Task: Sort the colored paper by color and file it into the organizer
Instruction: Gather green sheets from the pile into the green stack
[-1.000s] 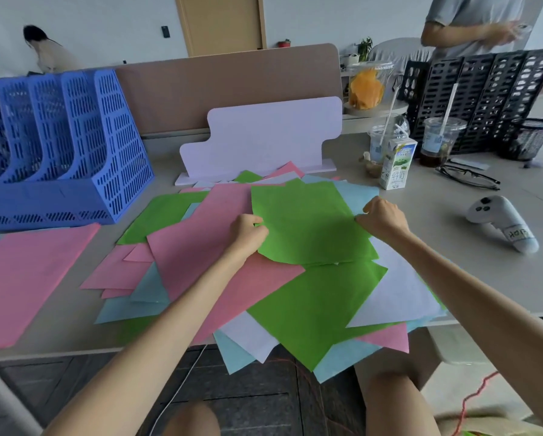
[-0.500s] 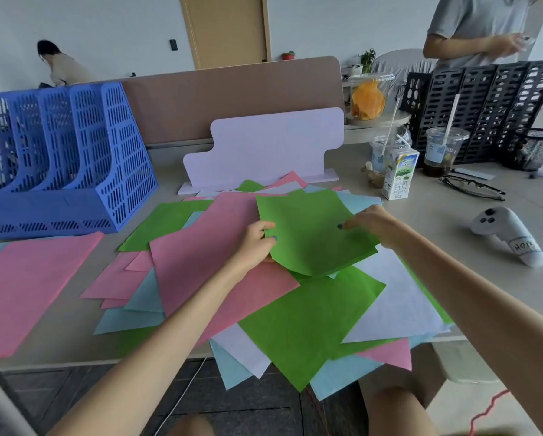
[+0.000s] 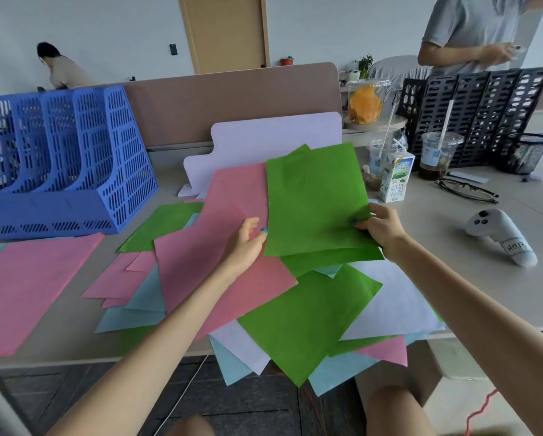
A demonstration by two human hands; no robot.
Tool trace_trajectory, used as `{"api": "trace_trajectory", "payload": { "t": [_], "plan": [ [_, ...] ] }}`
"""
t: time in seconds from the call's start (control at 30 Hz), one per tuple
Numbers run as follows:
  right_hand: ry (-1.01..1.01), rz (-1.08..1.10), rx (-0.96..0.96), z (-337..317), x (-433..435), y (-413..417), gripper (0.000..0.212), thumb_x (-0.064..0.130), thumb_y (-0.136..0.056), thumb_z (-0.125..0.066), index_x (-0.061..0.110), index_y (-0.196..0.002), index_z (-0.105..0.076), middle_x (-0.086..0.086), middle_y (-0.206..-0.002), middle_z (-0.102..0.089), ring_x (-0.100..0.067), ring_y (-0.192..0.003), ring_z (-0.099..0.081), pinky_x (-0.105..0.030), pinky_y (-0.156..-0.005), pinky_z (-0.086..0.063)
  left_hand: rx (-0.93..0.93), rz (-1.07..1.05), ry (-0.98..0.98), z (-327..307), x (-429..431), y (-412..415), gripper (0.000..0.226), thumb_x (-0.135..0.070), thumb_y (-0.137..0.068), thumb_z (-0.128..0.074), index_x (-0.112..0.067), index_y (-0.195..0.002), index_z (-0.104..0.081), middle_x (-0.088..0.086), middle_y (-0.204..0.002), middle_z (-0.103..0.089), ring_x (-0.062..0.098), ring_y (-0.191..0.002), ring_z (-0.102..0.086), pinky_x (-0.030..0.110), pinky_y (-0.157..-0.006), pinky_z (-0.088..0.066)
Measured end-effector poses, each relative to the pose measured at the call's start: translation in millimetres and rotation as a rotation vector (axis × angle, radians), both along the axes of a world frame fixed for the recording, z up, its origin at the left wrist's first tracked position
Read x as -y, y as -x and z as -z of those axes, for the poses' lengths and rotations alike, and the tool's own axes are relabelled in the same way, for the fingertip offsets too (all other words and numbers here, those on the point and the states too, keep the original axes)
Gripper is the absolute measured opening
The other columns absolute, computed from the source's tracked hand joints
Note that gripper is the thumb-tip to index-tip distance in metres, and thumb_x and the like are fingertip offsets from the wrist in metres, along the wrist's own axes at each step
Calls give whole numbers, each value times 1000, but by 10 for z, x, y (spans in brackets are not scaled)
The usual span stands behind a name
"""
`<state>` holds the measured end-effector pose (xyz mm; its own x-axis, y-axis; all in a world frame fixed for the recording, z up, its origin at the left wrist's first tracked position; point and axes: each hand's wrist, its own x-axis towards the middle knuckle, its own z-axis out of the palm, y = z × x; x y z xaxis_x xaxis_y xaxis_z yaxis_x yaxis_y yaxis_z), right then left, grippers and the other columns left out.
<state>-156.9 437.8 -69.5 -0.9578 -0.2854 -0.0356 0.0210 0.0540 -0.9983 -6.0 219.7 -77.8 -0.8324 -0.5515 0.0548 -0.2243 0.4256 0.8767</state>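
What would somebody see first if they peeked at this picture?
The bright green sheet held up in the middle jumps out first, pinched at its lower corner by the right hand. Below it, a messy pile of pink, green, blue and white paper spreads across the table and hangs over its front edge. At the far left stands a big blue organizer.

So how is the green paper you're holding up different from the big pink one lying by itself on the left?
The green sheet is tilted up, pinched by the right hand; the pink sheet lies flat on the table. The green sheet is above the mixed pile; the pink sheet sits apart, near the blue organizer. Neither is filed yet.
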Motion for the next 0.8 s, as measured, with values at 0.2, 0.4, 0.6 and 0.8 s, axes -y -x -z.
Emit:
{"api": "trace_trajectory", "payload": {
  "t": [0.2, 0.4, 0.6, 0.8],
  "plan": [
    [146, 33, -24, 52, -34, -85, 41, -17, -82, -50, 11, -108, -63, -5, -87, -66, -19, -71, -63, -26, -60, -58, 23, -10, -63, 7, 79, -14, 41, -27, -101, -40, -9, -138, -43, 1, -135, -47, 18, -131, -40, 20, -98, -29],
    [294, 127, 59, 86, -18, -91, 41, -15, -83, -53, 7, -116, -62, -7, -94, -67, -15, -73, -63, -23, -68, -57, 0, -76, 142, 8, 303, -130, 40, -35, -100, -42, -24, -138, -49, -3, -143, -47, 18, -131, -43, 29, -105, -32],
    [344, 60, 78, 51, 52, -168, 31, -12, -85, -56, 14, -99, -64, 3, -78, -72, -7, -60, -68, -22, -63, -58, -68, 126, -139, -100, 223, -227, 65, -58, -98, -10, -22, -142, -42, -4, -147, -42, 10, -139, -30, 29, -109, -12],
    [359, -18, 17, -76, 111, -245, 33, -10, -85, -56, 14, -106, -65, -1, -92, -72, -15, -76, -68, -29, -75, -59, -330, 211, -611, -493, 95, -130, 57, -50, -93, -44, -14, -137, -50, 9, -131, -59, 26, -122, -55, 40, -96, -46]
  ]
}}
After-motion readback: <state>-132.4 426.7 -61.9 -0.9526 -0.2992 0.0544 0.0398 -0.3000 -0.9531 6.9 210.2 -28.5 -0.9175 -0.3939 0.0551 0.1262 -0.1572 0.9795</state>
